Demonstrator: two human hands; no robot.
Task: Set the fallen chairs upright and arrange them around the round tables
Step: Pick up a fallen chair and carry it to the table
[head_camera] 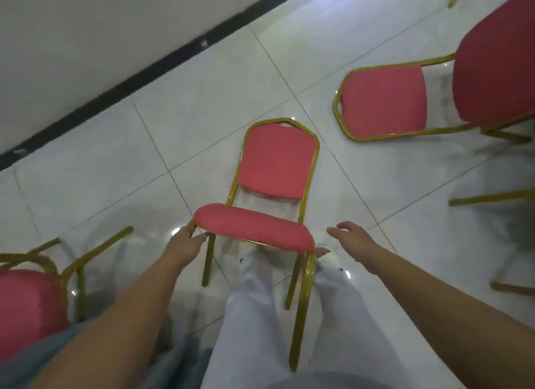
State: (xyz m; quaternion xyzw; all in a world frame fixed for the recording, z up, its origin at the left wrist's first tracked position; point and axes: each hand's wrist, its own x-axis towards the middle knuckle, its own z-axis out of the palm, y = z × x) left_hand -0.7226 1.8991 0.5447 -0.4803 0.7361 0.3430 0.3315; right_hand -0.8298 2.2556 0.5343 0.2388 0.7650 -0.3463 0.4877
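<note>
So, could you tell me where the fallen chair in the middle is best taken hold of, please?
Probably the two ends of the seat, from the leg side, one hand each. The middle chair lies on its back, so the seat edge stands raised towards the person. The left hand holds one end; the right hand hovers open.

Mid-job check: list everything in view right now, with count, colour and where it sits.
Middle chair: one, red cushions, gold frame, on its back, straight ahead.
Right chair: one, red and gold, fallen, upper right.
Left chair: one, red and gold, tipped over, lower left.
Chair legs: gold, right edge; their chair is out of view.
Floor: glossy white tiles.
Wall: white, upper left.
Skirting: black, along the wall's foot.
Trousers: white, bottom centre.
Left hand: grips the middle chair's frame at the seat's left corner.
Right hand: open, off the seat's right end, not touching.
</note>
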